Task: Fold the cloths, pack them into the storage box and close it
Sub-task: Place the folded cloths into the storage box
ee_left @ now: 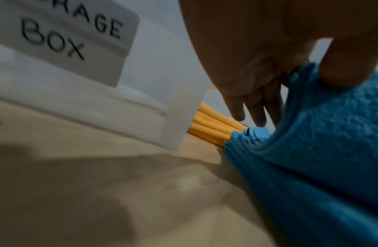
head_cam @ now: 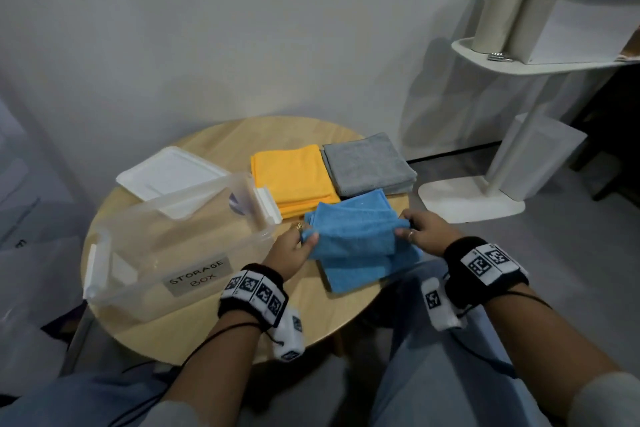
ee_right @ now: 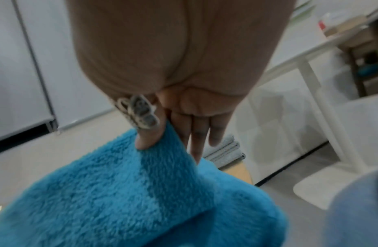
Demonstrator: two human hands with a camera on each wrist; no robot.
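A blue cloth (head_cam: 353, 232) is lifted off a stack of blue cloths (head_cam: 363, 270) at the table's near right. My left hand (head_cam: 298, 243) pinches its left edge, thumb on top (ee_left: 344, 66). My right hand (head_cam: 415, 229) pinches its right corner between thumb (ee_right: 149, 133) and fingers. The blue cloth (ee_right: 112, 192) sags between the two hands. A clear storage box (head_cam: 166, 236) labelled "STORAGE BOX" stands open and empty at the left, its white lid (head_cam: 166, 173) lying behind it. Folded yellow cloths (head_cam: 294, 177) and grey cloths (head_cam: 367, 163) lie in stacks behind the blue ones.
The round wooden table (head_cam: 242, 319) has bare wood in front of the box. A white side stand (head_cam: 519, 55) with rolls and a box rises at the right, its base (head_cam: 467, 198) on the floor. My knees sit below the table's near edge.
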